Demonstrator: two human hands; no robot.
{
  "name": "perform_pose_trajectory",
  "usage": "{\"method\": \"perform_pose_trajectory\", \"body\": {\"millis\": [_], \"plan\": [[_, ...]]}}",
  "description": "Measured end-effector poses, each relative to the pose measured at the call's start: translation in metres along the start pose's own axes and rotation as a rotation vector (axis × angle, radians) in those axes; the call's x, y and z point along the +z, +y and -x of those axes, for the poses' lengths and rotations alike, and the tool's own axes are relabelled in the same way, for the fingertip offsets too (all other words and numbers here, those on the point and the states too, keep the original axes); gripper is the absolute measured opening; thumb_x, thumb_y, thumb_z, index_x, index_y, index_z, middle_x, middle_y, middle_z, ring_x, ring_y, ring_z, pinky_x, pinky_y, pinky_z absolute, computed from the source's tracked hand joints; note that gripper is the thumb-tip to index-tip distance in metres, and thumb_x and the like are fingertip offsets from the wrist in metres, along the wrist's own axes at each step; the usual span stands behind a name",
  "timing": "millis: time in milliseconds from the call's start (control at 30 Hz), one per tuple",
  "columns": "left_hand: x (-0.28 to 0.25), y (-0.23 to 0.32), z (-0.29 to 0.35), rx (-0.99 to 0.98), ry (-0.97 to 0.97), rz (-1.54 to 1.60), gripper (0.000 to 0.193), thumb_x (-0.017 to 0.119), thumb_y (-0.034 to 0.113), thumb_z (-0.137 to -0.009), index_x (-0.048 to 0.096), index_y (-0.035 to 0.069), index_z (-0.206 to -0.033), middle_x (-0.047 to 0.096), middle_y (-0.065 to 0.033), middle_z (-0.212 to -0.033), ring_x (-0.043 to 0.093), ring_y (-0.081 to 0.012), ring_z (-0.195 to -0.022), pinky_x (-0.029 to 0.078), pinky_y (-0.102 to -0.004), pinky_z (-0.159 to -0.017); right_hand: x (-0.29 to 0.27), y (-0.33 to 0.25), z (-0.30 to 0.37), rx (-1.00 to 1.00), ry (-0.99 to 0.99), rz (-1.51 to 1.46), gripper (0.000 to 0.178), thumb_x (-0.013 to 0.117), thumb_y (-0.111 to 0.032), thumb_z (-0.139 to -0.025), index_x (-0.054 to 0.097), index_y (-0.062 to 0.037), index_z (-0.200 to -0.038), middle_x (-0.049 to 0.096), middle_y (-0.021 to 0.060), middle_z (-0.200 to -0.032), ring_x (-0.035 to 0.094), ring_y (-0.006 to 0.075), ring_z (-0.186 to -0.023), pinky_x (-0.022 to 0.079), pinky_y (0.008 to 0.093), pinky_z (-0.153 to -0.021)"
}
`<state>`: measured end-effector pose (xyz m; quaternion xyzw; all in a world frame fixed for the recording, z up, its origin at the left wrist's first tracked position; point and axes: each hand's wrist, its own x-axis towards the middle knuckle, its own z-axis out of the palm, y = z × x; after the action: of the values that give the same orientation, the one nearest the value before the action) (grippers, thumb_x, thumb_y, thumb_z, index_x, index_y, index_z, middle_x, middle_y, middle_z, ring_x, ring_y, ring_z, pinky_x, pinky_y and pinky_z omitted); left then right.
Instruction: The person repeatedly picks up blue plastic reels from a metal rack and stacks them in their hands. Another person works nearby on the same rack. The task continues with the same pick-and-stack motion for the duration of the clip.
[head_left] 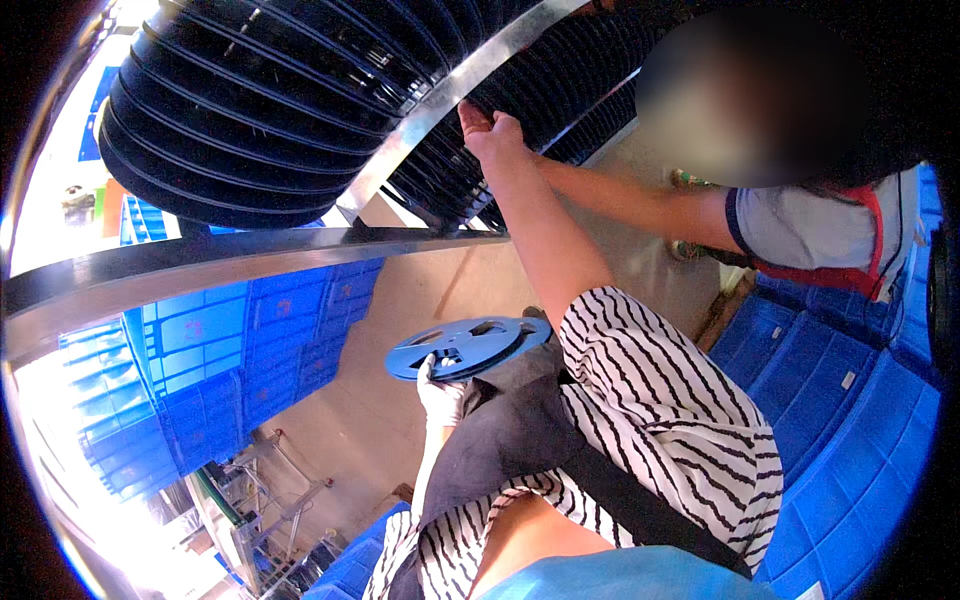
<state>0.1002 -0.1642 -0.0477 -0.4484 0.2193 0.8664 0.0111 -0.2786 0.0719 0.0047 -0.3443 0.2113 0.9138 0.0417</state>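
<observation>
My left hand (441, 398), pale and apparently gloved, is closed on a flat blue reel (478, 338). The thumb presses through a cut-out in the reel's upper face, and dark material shows along its edge. My right hand (492, 138) reaches up to the black reels (545, 95) packed side by side in the rack. Its thumb stands apart from a stretched finger beside the metal rail (425, 115); the other fingertips are hidden. Nothing shows in that hand. Left of the rail runs another row of large black reels (240, 110).
A co-worker (820, 230) stands at the right, one forearm passing behind mine. Blue bins (290, 320) are stacked at the left, and more blue bins (820, 390) line the right. A metal beam (250, 255) crosses below the reels. Metal frames (290, 490) stand at the lower left.
</observation>
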Motion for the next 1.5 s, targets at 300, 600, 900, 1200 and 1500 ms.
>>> {"method": "perform_pose_trajectory", "body": {"millis": [300,600,900,1200,1500], "plan": [[-0.012,-0.010,-0.006,0.093,-0.123,-0.124,0.025,0.059,0.019,-0.086,0.050,0.002,-0.104,0.058,-0.0092,-0.096,0.056,-0.0235,-0.091,0.048,-0.0411,-0.087,-0.029,0.007,0.024,0.067,-0.050,-0.149,0.027,0.040,-0.008,-0.092,0.055,0.0102,-0.104,0.063,0.0229,-0.102,0.063,0.0376,-0.094,0.054,0.0483,-0.084],[0.006,0.002,-0.017,-0.119,0.040,0.005,0.029,0.053,0.016,-0.084,0.045,0.005,-0.110,0.054,-0.0126,-0.102,0.058,-0.0258,-0.086,0.056,-0.0400,-0.068,-0.095,-0.077,0.162,0.050,-0.153,0.242,0.026,0.040,-0.007,-0.096,0.049,0.0102,-0.113,0.059,0.0260,-0.115,0.060,0.0370,-0.105,0.054,0.0436,-0.091],[0.006,0.012,-0.062,-0.151,0.040,-0.255,0.012,0.061,0.018,-0.084,0.056,0.009,-0.090,0.056,-0.0044,-0.077,0.054,-0.0191,-0.069,0.050,-0.0324,-0.066,-0.159,-0.167,0.328,-0.391,0.193,0.856,0.025,0.047,-0.005,-0.092,0.051,0.0047,-0.114,0.062,0.0180,-0.107,0.064,0.0318,-0.095,0.056,0.0434,-0.084],[0.013,0.007,-0.071,-0.169,0.068,-0.480,0.028,0.065,0.026,-0.084,0.056,0.009,-0.104,0.057,-0.0058,-0.088,0.055,-0.0203,-0.083,0.047,-0.0354,-0.077,-0.191,-0.197,0.342,-0.440,0.274,2.771,0.034,0.053,-0.002,-0.082,0.054,-0.0052,-0.116,0.064,0.0154,-0.105,0.063,0.0347,-0.088,0.053,0.0426,-0.073],[-0.010,0.003,-0.069,-0.163,0.156,-0.518,0.029,0.063,0.026,-0.086,0.055,0.009,-0.108,0.056,-0.0081,-0.095,0.056,-0.0232,-0.085,0.050,-0.0405,-0.078,-0.213,-0.216,0.341,-0.675,-0.144,2.806,0.030,0.060,-0.005,-0.081,0.056,-0.0100,-0.110,0.068,0.0091,-0.106,0.066,0.0322,-0.084,0.053,0.0427,-0.074]]}}
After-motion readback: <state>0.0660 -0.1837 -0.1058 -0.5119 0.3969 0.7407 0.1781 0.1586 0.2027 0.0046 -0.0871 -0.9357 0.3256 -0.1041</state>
